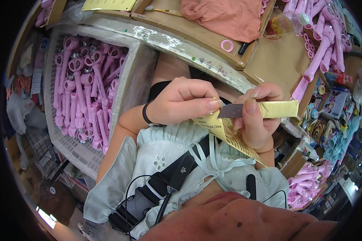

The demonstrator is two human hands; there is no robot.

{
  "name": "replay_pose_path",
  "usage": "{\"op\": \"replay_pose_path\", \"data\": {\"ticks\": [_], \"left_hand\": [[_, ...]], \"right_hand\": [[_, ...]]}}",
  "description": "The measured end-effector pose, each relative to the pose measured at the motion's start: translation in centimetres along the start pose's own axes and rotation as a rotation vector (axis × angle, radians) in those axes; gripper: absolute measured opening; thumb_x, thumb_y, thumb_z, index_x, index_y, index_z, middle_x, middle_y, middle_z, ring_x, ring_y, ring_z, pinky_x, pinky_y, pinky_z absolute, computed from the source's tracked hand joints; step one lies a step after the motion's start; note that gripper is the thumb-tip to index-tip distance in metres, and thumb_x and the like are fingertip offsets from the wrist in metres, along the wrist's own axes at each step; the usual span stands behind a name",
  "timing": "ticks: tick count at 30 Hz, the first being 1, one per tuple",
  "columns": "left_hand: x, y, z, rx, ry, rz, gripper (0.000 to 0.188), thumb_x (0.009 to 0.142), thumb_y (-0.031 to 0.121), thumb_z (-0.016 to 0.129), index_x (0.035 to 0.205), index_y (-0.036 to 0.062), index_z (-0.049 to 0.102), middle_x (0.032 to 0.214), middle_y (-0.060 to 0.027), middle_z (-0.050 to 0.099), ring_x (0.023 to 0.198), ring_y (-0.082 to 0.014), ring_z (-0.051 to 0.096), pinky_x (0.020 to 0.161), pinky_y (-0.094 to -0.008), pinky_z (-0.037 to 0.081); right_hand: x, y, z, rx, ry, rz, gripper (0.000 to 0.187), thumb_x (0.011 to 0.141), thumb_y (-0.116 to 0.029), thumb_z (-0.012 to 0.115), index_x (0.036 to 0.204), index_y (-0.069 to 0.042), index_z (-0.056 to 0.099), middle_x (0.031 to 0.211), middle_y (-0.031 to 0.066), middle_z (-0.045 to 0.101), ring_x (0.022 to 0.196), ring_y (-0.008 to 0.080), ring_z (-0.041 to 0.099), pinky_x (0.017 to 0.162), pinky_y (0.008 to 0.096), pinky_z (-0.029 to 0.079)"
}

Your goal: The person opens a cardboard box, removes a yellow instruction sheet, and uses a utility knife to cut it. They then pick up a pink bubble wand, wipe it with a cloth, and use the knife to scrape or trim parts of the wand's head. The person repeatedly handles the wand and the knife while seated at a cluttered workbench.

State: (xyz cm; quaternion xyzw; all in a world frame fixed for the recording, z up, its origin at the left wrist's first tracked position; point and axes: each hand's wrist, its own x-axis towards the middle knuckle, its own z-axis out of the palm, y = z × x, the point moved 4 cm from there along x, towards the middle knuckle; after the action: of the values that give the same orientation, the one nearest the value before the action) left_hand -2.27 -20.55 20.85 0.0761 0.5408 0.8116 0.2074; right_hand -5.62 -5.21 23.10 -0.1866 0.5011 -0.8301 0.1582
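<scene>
A flat grey metal blade [229, 111] with a yellow-wrapped handle [279, 108] is gripped between the thumb and fingers of my right hand [261, 114]. Its grey end reaches left, close against the thumb of my left hand [185, 100]. That left hand is closed in a pinch on the upper edge of a thin yellow printed sheet [225, 134]. The sheet hangs slanting below both hands, in front of my pale green top. Part of it is hidden behind my fingers and the blade. Whether the blade touches the sheet, I cannot tell.
Left stands a white plastic crate [134, 72] with several pink wand-shaped parts [86, 80]. Ahead, a cardboard tray [207, 28] holds salmon cloth [223, 18] and a pink ring [227, 45]. A clear bottle [287, 24] and more pink parts [321, 48] lie at the right.
</scene>
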Motion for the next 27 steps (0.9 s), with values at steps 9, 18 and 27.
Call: {"op": "replay_pose_path", "data": {"ticks": [9, 18, 27], "left_hand": [[0.2, 0.0, 0.0, -0.021, 0.012, -0.023, 0.018, 0.092, 0.016, 0.055, 0.088, -0.0008, 0.061, 0.072, 0.0037, 0.055, 0.067, -0.0023, 0.046, 0.058, -0.0192, 0.037], [0.4, -0.2, 0.0, -0.067, 0.018, -0.061, 0.017, 0.092, 0.015, 0.055, 0.088, -0.0010, 0.061, 0.077, 0.0013, 0.060, 0.072, -0.0027, 0.050, 0.063, -0.0191, 0.041], [-1.7, 0.2, -3.9, -0.106, 0.146, 0.204, 0.018, 0.087, 0.008, 0.047, 0.080, -0.0045, 0.058, 0.076, -0.0130, 0.064, 0.067, -0.0176, 0.063, 0.062, -0.0266, 0.049]], "right_hand": [[0.3, 0.1, 0.0, -0.024, -0.014, -0.012, 0.021, 0.087, 0.005, 0.052, 0.103, -0.001, 0.040, 0.073, 0.0038, 0.054, 0.050, 0.0027, 0.049, 0.046, 0.0167, 0.038], [-0.4, -0.1, -2.5, -0.097, 0.217, -0.079, 0.019, 0.091, -0.012, 0.053, 0.104, -0.003, 0.042, 0.074, 0.0068, 0.054, 0.049, 0.0075, 0.049, 0.043, 0.0188, 0.041], [-7.3, 4.7, -11.5, 0.211, 0.387, 0.327, 0.043, 0.096, -0.032, 0.039, 0.123, 0.001, 0.044, 0.086, 0.0153, 0.063, 0.055, 0.0147, 0.055, 0.048, 0.0222, 0.042]]}}
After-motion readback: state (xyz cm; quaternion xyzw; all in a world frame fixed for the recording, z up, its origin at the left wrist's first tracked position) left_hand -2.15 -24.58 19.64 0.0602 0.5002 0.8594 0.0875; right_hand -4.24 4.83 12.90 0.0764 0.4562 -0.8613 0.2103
